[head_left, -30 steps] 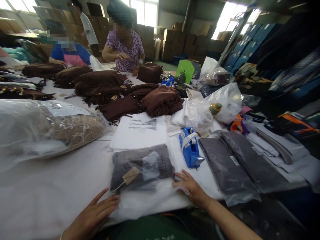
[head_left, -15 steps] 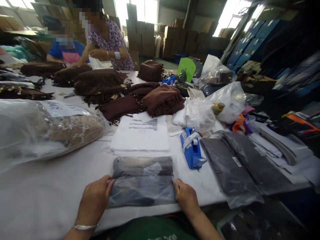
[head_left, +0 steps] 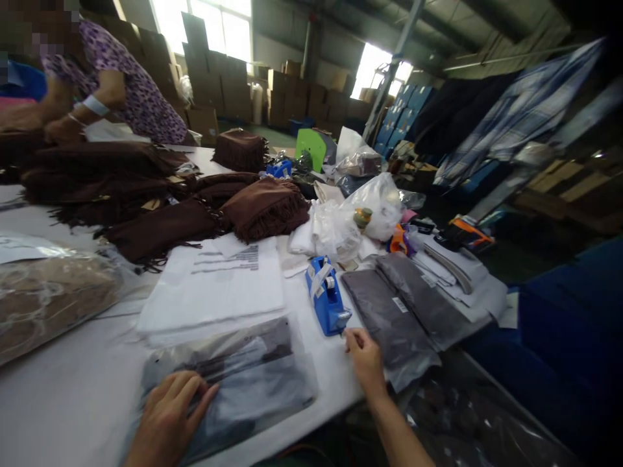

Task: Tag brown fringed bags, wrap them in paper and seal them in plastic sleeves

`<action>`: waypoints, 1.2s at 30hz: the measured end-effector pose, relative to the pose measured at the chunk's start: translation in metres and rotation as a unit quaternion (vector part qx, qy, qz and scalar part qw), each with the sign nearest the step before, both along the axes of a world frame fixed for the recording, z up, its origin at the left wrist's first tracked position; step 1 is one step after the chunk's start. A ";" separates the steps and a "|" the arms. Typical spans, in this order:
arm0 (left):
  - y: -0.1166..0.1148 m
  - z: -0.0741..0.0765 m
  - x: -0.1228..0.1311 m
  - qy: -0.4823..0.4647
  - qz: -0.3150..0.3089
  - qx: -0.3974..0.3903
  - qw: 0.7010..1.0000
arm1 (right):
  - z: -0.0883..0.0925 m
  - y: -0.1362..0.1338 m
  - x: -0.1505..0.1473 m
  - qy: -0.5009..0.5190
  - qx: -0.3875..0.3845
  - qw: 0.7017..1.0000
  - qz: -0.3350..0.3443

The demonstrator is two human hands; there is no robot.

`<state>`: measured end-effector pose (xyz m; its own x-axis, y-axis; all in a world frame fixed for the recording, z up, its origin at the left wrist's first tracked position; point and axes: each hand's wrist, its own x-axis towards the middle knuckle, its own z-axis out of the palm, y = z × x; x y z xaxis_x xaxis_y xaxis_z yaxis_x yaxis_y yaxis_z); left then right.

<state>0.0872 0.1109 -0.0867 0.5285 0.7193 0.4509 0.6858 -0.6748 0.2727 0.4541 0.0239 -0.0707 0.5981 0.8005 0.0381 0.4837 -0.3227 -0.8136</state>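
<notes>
Bag [head_left: 263, 383], clear plastic with a flat dark grey article inside, lies on the white-covered bench [head_left: 73, 402]. All clock positions are read in the head view, about the blue tape dispenser [head_left: 327, 301], with 12 at the top. The bag lies at 8 o'clock, near the front edge. The left hand [head_left: 172, 408] rests palm down on its left part, fingers gently bent and close to one another, thumb spread away. The right hand [head_left: 365, 357] is at 5 o'clock, just beside the dispenser's cutter end, fingers curled and fingertips drawn together; whether tape is pinched between them cannot be told.

At 3 o'clock lie two grey bagged articles [head_left: 374, 311], side by side. A white stack [head_left: 209, 305] with dark printing occupies 9 o'clock, just beyond the bag. Brown fringed goods [head_left: 265, 207] are at 11 o'clock; crumpled clear plastic [head_left: 379, 214] is at 1 o'clock. A co-worker [head_left: 131, 84] in a purple patterned top leans over the bench at 10 o'clock.
</notes>
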 end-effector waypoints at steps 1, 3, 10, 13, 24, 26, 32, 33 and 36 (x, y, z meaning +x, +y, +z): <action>0.001 -0.002 0.000 -0.004 -0.004 0.005 1.000 | 0.005 0.006 0.014 -0.001 0.023 0.999 -0.027; 0.002 -0.004 0.000 -0.005 -0.004 0.011 1.000 | 0.014 0.022 0.035 0.003 0.054 0.998 -0.041; -0.001 -0.006 -0.003 -0.007 -0.002 0.022 1.000 | 0.019 0.031 0.024 0.022 0.077 0.997 0.008; -0.002 -0.005 -0.003 -0.017 0.004 0.036 0.999 | 0.008 0.009 0.019 -0.048 0.098 0.994 -0.024; 0.005 -0.018 -0.005 -0.021 -0.008 0.035 0.999 | 0.022 0.038 0.032 0.046 0.103 0.993 0.028; 0.003 -0.016 -0.004 -0.014 -0.008 0.021 1.000 | 0.012 0.023 0.022 0.066 0.117 0.991 -0.006; -0.009 0.003 0.001 -0.003 0.045 -0.039 0.998 | -0.003 -0.012 0.033 -0.045 0.059 0.993 -0.086; -0.009 0.004 0.002 -0.001 0.048 -0.051 0.998 | 0.004 -0.011 0.034 -0.063 0.059 0.992 -0.088; -0.010 0.005 0.002 -0.005 0.051 -0.078 0.996 | 0.035 0.003 0.009 -0.042 0.063 0.995 0.068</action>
<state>0.0893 0.1004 -0.0820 0.4455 0.8307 0.3339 0.7453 -0.5508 0.3757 0.4629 0.0271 -0.0359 0.4753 0.8593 0.1888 0.5831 -0.1469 -0.7990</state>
